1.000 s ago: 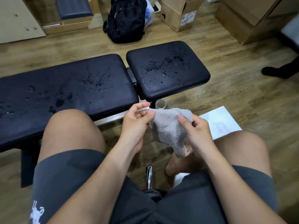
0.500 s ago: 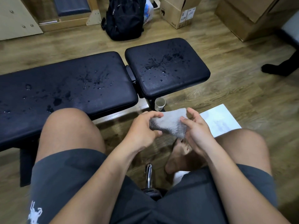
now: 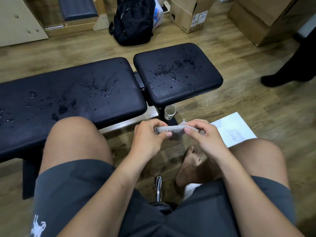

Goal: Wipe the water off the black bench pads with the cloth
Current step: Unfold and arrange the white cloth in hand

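Cloth (image 3: 176, 130), grey and folded into a thick strip, is held between both hands above the knees, short of the bench and touching neither pad. The left hand (image 3: 150, 137) pinches one end and the right hand (image 3: 203, 135) pinches the other, so each grip is closed on towel and little of it hangs free. Beyond the hands, the long pad (image 3: 68, 100) and the short pad (image 3: 177, 74) lie end to end with a narrow gap at the hinge. Both black surfaces are speckled with drops and small puddles, and judging by that no wiping has been done yet. A paper cup (image 3: 170, 112) stands on the floor (image 3: 256, 100) just beside the bench leg, below the near edge of the short pad. A white sheet (image 3: 234, 129) lies on the floor to the right. A strip folded this tight offers little face, so it may push water ahead and over the pad edge instead of soaking it up, dripping toward the cup or sheet. A sweep toward the hinge could drive water into the gap, where the cloth would struggle to reach. Leaning in, a foot could tip the cup.
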`<state>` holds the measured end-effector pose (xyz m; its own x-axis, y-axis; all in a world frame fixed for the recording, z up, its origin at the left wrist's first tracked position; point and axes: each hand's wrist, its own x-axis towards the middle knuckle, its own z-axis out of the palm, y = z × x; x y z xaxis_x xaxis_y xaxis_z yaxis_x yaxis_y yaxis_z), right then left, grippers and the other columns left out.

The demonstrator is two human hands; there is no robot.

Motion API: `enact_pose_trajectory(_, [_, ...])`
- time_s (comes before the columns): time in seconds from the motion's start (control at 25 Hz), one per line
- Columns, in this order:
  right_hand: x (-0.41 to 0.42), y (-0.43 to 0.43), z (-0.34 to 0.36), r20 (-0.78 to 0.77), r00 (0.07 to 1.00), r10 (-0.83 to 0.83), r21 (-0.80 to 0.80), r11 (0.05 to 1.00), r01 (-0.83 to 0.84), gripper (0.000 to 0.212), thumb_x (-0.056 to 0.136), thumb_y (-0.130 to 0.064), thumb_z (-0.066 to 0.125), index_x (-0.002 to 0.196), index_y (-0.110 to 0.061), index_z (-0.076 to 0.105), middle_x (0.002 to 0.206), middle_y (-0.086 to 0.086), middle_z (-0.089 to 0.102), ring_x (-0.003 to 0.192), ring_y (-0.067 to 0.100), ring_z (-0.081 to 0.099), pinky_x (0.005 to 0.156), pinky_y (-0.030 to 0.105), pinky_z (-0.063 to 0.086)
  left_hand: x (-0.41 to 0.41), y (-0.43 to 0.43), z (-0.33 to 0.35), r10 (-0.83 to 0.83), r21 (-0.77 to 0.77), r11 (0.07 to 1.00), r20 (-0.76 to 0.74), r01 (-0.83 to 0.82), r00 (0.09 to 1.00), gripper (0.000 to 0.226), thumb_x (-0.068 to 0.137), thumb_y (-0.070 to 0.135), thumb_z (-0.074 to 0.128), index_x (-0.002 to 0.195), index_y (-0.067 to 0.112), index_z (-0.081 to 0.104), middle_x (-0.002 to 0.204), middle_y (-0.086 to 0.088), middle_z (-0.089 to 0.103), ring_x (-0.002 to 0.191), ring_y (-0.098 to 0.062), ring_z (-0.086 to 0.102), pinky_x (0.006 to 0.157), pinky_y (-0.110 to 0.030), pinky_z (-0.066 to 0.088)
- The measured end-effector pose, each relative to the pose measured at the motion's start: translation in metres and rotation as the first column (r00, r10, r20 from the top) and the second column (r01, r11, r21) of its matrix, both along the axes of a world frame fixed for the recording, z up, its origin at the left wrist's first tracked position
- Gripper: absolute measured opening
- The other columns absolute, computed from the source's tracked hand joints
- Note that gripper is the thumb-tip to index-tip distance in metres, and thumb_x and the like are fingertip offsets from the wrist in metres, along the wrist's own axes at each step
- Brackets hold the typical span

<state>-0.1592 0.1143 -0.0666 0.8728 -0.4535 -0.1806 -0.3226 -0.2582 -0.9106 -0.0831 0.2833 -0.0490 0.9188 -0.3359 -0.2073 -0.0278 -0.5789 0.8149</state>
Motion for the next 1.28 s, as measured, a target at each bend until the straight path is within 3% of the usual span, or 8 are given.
enact_pose_trajectory(0.24, [0.0, 0.003, 0.0, -0.051, 0.999, 0.016, 0.116, 0.993, -0.01, 0.014, 0.093, -0.017, 0.059, 0.081, -0.019, 0.067, 0.078, -0.002, 0.063, 0.074, 0.008, 0.054, 0.073, 0.025, 0.042, 0.002, 0.0, -0.007, -0.015, -0.045, 0.999, -0.03, 0.014, 0.999, 0.014, 0.073, 0.036, 0.083, 0.069, 0.031, 0.071, 0.073, 0.01, 0.069, 0.07, -0.008, 0.06, 0.067, -0.023, 0.048])
enact_pose_trajectory(0.36, [0.001, 0.007, 0.0, -0.016, 0.999, -0.041, 0.285, 0.958, 0.044, 0.008, 0.091, -0.019, 0.061, 0.089, -0.019, 0.069, 0.083, 0.005, 0.065, 0.079, 0.015, 0.056, 0.074, 0.03, 0.044, 0.004, 0.0, -0.007, -0.01, -0.188, 0.982, -0.109, -0.011, 0.994, 0.016, 0.08, 0.033, 0.077, 0.068, 0.025, 0.071, 0.08, 0.003, 0.071, 0.074, -0.008, 0.06, 0.073, -0.024, 0.047])
enact_pose_trajectory(0.52, [0.002, 0.004, 0.004, -0.053, 0.998, -0.019, 0.767, 0.639, 0.053, 0.034, 0.083, -0.02, 0.061, 0.117, -0.016, 0.063, 0.101, 0.01, 0.067, 0.083, 0.019, 0.062, 0.072, 0.031, 0.052, 0.004, -0.003, -0.004, 0.115, -0.356, 0.906, -0.314, -0.229, 0.942, 0.03, 0.091, 0.029, 0.066, 0.066, 0.014, 0.06, 0.063, 0.007, 0.055, 0.064, -0.006, 0.046, 0.063, -0.021, 0.038])
enact_pose_trajectory(0.64, [0.0, 0.001, 0.009, -0.026, 0.998, 0.06, 0.859, 0.512, -0.008, 0.042, 0.083, -0.008, 0.057, 0.124, -0.019, 0.06, 0.097, 0.007, 0.069, 0.072, 0.016, 0.064, 0.064, 0.029, 0.056, 0.009, -0.001, -0.009, 0.23, -0.387, 0.835, -0.4, -0.391, 0.887, 0.029, 0.091, 0.034, 0.065, 0.067, 0.02, 0.057, 0.075, -0.002, 0.066, 0.077, -0.014, 0.049, 0.072, -0.032, 0.038])
enact_pose_trajectory(0.76, [0.001, 0.0, 0.011, -0.004, 1.0, -0.019, 0.872, 0.489, 0.012, 0.04, 0.079, 0.002, 0.057, 0.111, -0.021, 0.064, 0.096, 0.007, 0.071, 0.076, 0.019, 0.068, 0.066, 0.032, 0.058, 0.01, 0.003, -0.004, 0.205, -0.293, 0.901, -0.364, -0.32, 0.909, 0.017, 0.09, 0.035, 0.067, 0.098, 0.021, 0.063, 0.108, -0.002, 0.068, 0.085, -0.013, 0.057, 0.076, -0.028, 0.045])
enact_pose_trajectory(0.84, [0.002, -0.003, 0.011, -0.01, 0.991, -0.132, 0.88, 0.47, 0.072, 0.034, 0.077, 0.0, 0.057, 0.103, -0.021, 0.065, 0.092, 0.007, 0.072, 0.074, 0.019, 0.069, 0.063, 0.032, 0.058, 0.008, 0.004, 0.002, 0.067, -0.272, 0.939, -0.455, -0.21, 0.888, 0.036, 0.089, 0.031, 0.069, 0.122, 0.021, 0.057, 0.106, 0.006, 0.064, 0.085, -0.007, 0.06, 0.074, -0.022, 0.047])
enact_pose_trajectory(0.96, [0.002, -0.007, 0.008, -0.017, 0.976, -0.219, 0.881, 0.459, 0.118, 0.032, 0.079, -0.007, 0.058, 0.108, -0.019, 0.062, 0.089, 0.008, 0.07, 0.07, 0.016, 0.067, 0.061, 0.027, 0.056, 0.01, 0.005, 0.009, -0.125, -0.516, 0.815, -0.601, -0.263, 0.79, 0.05, 0.085, 0.005, 0.07, 0.13, 0.017, 0.053, 0.101, -0.006, 0.07, 0.092, -0.018, 0.068, 0.089, -0.035, 0.053])
enact_pose_trajectory(1.28, [-0.001, -0.01, 0.009, -0.024, 0.975, -0.22, 0.868, 0.479, 0.129, 0.053, 0.077, 0.003, 0.057, 0.128, -0.012, 0.052, 0.084, 0.01, 0.07, 0.076, 0.019, 0.068, 0.074, 0.031, 0.058, 0.013, 0.007, -0.006, -0.086, -0.367, 0.93, -0.249, -0.012, 0.965, 0.047, 0.073, -0.01, 0.076, 0.1, 0.028, 0.066, 0.115, -0.001, 0.062, 0.105, -0.03, 0.065, 0.096, -0.046, 0.053])
